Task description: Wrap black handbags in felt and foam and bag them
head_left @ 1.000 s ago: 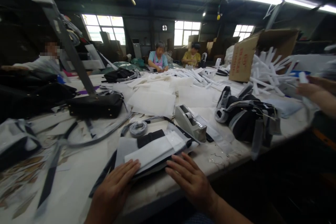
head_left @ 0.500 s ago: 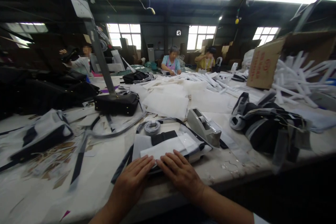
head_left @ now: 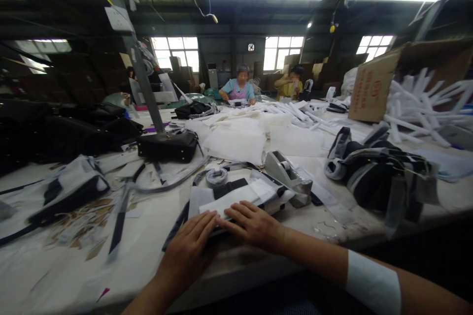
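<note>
A dark bag (head_left: 232, 187), partly covered by white wrapping sheet (head_left: 225, 201), lies at the table's front edge. My left hand (head_left: 190, 238) rests on the sheet's near left edge with its fingers stretched out. Beside it, my right hand (head_left: 256, 226) lies flat on the same sheet, fingers extended, the two hands' fingertips close together. A strap coil in clear wrap (head_left: 217, 176) sits just behind the bag. To the right stands a grey tape dispenser (head_left: 288, 177), close against the bag. The undersides of both hands are hidden.
A black handbag (head_left: 168, 146) and piled white sheets (head_left: 236, 142) lie farther back. Wrapped dark bags (head_left: 388, 177) are at right, below a cardboard box (head_left: 373, 91) with white rolls. A metal post (head_left: 148, 88) rises at left. Two people sit across the table.
My right hand has shifted slightly up and left over the sheet, and its forearm now reaches in more from the right. The person at far left has lowered out of sight behind the post.
</note>
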`<state>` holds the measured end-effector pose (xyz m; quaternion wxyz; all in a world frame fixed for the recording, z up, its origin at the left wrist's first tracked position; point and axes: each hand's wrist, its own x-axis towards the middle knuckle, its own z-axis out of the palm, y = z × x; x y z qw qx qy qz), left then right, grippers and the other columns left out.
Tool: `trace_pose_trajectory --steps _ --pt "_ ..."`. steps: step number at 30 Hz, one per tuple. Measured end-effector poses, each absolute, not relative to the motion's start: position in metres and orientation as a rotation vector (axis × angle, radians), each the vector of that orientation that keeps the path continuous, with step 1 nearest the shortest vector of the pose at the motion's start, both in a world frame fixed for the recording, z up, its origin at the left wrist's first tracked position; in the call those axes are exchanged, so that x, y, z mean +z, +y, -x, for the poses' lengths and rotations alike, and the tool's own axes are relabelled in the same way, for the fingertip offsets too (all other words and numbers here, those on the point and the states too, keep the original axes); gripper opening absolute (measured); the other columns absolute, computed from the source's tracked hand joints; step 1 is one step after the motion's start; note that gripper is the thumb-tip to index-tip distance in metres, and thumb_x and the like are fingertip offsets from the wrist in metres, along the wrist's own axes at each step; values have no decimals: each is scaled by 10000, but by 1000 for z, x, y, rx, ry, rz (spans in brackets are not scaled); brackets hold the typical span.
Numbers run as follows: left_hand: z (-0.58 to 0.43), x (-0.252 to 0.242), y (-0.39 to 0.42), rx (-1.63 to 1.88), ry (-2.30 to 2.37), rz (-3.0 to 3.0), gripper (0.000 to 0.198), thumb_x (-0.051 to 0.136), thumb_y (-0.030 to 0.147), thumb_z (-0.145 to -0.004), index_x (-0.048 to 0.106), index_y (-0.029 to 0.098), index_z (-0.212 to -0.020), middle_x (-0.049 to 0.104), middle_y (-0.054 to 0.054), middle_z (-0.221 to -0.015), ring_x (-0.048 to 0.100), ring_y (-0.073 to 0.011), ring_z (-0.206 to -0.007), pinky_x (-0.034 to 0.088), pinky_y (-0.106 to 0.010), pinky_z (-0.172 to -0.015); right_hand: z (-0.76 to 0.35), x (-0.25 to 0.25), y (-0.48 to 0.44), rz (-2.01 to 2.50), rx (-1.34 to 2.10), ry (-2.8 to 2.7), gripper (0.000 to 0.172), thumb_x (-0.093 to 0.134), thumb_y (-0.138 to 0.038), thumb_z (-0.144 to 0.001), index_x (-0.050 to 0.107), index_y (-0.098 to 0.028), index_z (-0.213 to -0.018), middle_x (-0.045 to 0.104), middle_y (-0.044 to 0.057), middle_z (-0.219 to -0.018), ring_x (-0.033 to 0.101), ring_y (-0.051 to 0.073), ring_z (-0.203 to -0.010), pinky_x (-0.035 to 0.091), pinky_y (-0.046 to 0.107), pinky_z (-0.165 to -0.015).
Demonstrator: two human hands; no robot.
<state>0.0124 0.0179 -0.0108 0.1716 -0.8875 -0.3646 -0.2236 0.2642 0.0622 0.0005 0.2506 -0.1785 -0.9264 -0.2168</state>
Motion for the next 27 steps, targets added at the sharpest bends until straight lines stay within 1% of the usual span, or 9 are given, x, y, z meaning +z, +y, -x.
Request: trace_pose_trajectory --steps 7,13,15,17,20,22,24,25,27 --pt "-11 -11 31 -635 -889 2367 447 383 47 -908 557 116 -1314 649 -110 -1297 612 -205 -1185 527 -331 -960 -265 2 67 513 -564 -2543 448 433 -165 -1006 440 -196 -1453 650 81 -1267 585 232 -1152 463 413 -1012" --pt "-15 0 36 -712 -873 2287 406 409 59 -879 601 85 -1236 705 -111 -1191 674 -204 -1077 553 -302 -904 -257 -8 66 651 -554 -2383 443 429 -194 -1007 455 -217 -1448 591 73 -1371 476 271 -1308 283 561 -1157" --pt "-14 1 35 -671 -892 2284 456 418 60 -837 588 81 -1259 694 -107 -1215 669 -205 -1087 556 -297 -899 -252 -8 69 629 -573 -2303 413 434 -171 -1002 502 -190 -1409 633 71 -1315 514 256 -1270 271 538 -1172" --pt "-13 -1 32 -603 -907 2276 507 429 72 -816 562 87 -1305 664 -92 -1276 646 -207 -1132 548 -301 -918 -248 -7 71 586 -575 -2250 358 440 -152 -1000 563 -149 -1337 687 71 -1221 582 217 -1178 318 466 -1164" --pt "-13 -8 25 -530 -961 2237 480 462 166 -877 542 114 -1348 613 -58 -1353 606 -212 -1194 466 -331 -1047 -246 -7 73 564 -556 -2211 275 448 -153 -1004 635 -134 -1205 730 60 -1114 638 178 -1067 400 381 -1107" --pt "-12 -12 22 -554 -955 2203 435 470 251 -928 560 127 -1335 613 -47 -1354 604 -211 -1193 325 -360 -1165 -246 -8 73 561 -547 -2183 238 463 -159 -1003 655 -148 -1142 743 41 -1075 653 165 -1028 421 358 -1078" --pt "-9 -17 24 -606 -888 2206 426 464 294 -954 565 120 -1330 633 -55 -1328 619 -207 -1168 198 -373 -1218 -245 -10 73 554 -544 -2160 198 496 -169 -994 663 -163 -1101 748 18 -1050 657 148 -1001 429 337 -1060" --pt "-7 -20 26 -616 -861 2226 440 462 296 -961 544 114 -1353 637 -62 -1322 625 -205 -1161 181 -370 -1222 -244 -11 73 557 -544 -2157 180 512 -178 -990 663 -169 -1087 748 8 -1045 656 139 -992 432 327 -1052" --pt "-2 -28 33 -666 -780 2262 490 467 283 -965 471 105 -1421 654 -74 -1297 642 -196 -1139 217 -344 -1209 -242 -13 73 584 -545 -2174 157 526 -197 -988 663 -184 -1063 745 -9 -1044 652 123 -986 437 311 -1041"
